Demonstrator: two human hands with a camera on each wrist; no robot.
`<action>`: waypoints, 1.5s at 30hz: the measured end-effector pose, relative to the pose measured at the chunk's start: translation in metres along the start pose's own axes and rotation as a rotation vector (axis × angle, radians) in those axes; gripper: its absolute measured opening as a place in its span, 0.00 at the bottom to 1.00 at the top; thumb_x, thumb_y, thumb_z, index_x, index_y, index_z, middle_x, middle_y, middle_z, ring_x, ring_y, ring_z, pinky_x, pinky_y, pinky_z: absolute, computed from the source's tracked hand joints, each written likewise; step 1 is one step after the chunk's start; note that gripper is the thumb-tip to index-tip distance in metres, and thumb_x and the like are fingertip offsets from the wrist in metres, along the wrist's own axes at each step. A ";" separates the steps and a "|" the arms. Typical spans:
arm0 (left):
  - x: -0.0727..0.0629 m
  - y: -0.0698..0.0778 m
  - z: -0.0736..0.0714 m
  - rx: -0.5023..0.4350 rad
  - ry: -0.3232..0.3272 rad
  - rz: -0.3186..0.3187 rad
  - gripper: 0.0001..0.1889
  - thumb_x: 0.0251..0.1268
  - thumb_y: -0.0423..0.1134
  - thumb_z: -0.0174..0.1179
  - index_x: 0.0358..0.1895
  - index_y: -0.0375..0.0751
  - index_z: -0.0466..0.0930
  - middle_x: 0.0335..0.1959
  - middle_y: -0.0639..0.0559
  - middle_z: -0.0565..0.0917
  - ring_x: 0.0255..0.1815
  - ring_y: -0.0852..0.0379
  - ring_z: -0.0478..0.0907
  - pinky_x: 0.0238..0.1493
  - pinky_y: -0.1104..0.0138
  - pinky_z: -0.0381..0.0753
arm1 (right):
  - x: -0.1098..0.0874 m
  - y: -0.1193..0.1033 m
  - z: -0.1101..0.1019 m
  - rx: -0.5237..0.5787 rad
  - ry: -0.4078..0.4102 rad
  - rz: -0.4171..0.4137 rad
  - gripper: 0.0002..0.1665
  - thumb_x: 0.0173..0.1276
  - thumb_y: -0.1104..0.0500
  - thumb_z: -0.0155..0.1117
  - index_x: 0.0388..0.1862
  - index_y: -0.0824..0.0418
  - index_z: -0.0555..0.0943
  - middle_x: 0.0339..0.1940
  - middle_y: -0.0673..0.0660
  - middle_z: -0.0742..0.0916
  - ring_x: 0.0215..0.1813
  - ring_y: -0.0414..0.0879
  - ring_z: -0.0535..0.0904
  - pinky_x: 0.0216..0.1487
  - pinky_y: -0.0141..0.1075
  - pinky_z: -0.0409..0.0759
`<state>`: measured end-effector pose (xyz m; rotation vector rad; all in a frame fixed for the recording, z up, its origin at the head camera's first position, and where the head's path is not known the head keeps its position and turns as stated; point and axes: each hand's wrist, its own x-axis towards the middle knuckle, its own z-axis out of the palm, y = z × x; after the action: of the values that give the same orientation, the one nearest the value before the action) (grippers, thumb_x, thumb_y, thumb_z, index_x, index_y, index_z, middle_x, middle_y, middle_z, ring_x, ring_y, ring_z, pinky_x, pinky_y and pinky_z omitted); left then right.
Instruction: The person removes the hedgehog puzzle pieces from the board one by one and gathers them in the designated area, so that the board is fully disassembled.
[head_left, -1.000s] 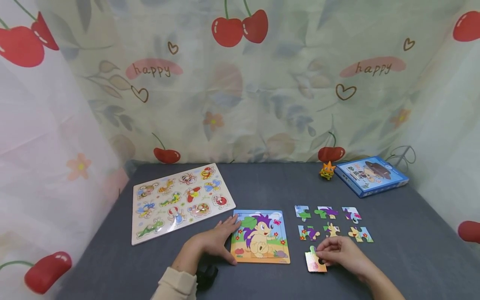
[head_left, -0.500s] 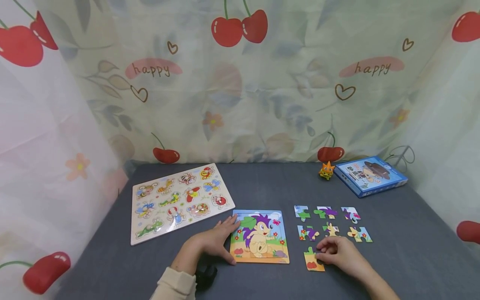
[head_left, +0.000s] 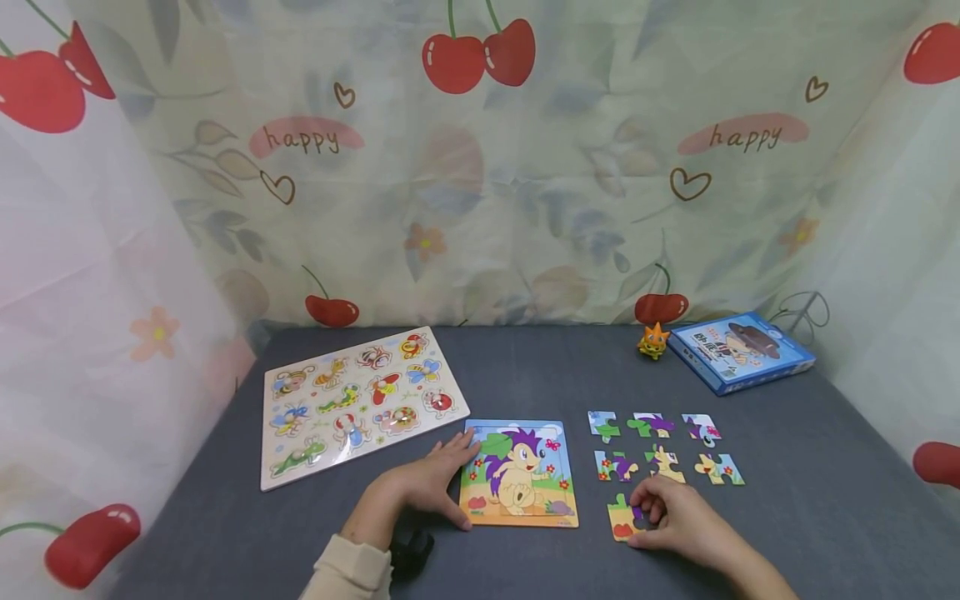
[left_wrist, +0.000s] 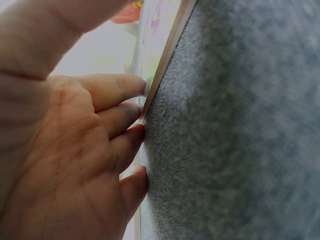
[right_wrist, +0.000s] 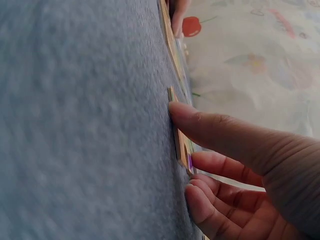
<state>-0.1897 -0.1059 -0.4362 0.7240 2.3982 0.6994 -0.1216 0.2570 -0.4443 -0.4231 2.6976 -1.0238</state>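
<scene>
In the head view my left hand [head_left: 429, 485] rests with spread fingers at the left edge of a square hedgehog puzzle board [head_left: 517, 479]. Its fingertips touch the board's wooden side in the left wrist view. My right hand [head_left: 684, 518] is at a puzzle piece [head_left: 619, 523] with red shapes on orange, which lies flat on the dark table. Thumb and index finger bracket the piece's right side, and the other fingers are curled beside it. Several loose puzzle pieces [head_left: 603, 427] lie in two rows beyond, right of the board.
A larger insect peg puzzle [head_left: 360, 408] lies tilted at the left. At the back right are an orange spiky figure [head_left: 653, 342] and a blue box [head_left: 738, 352]. A black object [head_left: 411, 553] sits by the left wrist. A cherry-print curtain [head_left: 480, 208] encloses the table.
The puzzle piece was tilted in the right hand and now lies flat. The right thumb has slid down to its lower right corner. The left hand has stayed in place.
</scene>
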 end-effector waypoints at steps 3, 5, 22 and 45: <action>0.000 0.000 0.000 0.000 -0.001 -0.003 0.53 0.43 0.48 0.73 0.73 0.42 0.50 0.77 0.47 0.41 0.77 0.47 0.35 0.74 0.47 0.39 | 0.001 -0.001 0.001 -0.015 0.003 0.008 0.24 0.44 0.48 0.77 0.35 0.59 0.78 0.26 0.50 0.75 0.27 0.34 0.68 0.26 0.27 0.71; 0.000 -0.001 0.000 -0.001 -0.001 -0.007 0.53 0.44 0.48 0.73 0.73 0.43 0.50 0.77 0.48 0.41 0.77 0.47 0.35 0.74 0.47 0.39 | 0.002 -0.002 0.002 -0.023 0.003 0.016 0.24 0.44 0.47 0.77 0.35 0.59 0.78 0.26 0.49 0.75 0.27 0.34 0.68 0.27 0.26 0.71; 0.000 -0.001 0.001 -0.007 0.002 0.014 0.53 0.43 0.48 0.73 0.73 0.42 0.50 0.77 0.48 0.41 0.77 0.48 0.35 0.74 0.48 0.38 | 0.006 -0.013 -0.005 -0.051 0.009 0.061 0.25 0.45 0.45 0.76 0.34 0.59 0.78 0.24 0.49 0.75 0.25 0.36 0.68 0.25 0.27 0.69; -0.002 0.001 -0.001 -0.026 0.001 0.007 0.53 0.44 0.48 0.73 0.73 0.42 0.50 0.77 0.48 0.41 0.77 0.48 0.34 0.74 0.48 0.38 | 0.081 -0.067 0.009 -0.002 -0.107 -0.151 0.18 0.52 0.56 0.73 0.40 0.64 0.82 0.29 0.53 0.82 0.28 0.39 0.74 0.28 0.29 0.75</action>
<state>-0.1884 -0.1066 -0.4347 0.7217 2.3839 0.7319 -0.1823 0.1757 -0.4147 -0.6717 2.6044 -1.0062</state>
